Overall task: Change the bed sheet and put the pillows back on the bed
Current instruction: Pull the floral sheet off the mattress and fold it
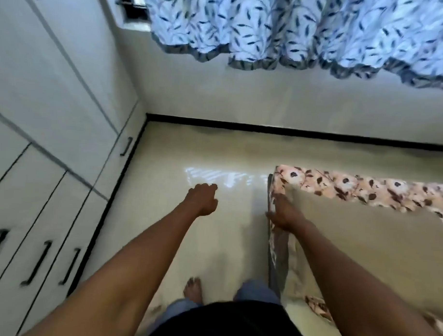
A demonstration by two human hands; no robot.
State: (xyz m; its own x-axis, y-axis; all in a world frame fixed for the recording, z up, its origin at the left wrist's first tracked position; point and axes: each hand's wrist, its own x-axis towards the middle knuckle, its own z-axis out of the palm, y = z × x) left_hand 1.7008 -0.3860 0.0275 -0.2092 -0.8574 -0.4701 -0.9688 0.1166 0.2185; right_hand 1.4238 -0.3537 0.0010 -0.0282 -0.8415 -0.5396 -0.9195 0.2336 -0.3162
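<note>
Floor (191,151); sheet corner (281,176) at R hand (285,215)

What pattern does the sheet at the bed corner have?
The sheet has peach-pink flowers with dark brown leaves; the head view, the only one, shows it clearly.

This is a bedroom in a home. A bed (363,248) with a flowered sheet (365,188) stands on a glossy pale floor (203,154) edged by black skirting (267,129). A white built-in wardrobe (54,111) with black handles (37,263) fills one wall. A leaf-print curtain (295,32) hangs beside a barred window (137,1).
</note>
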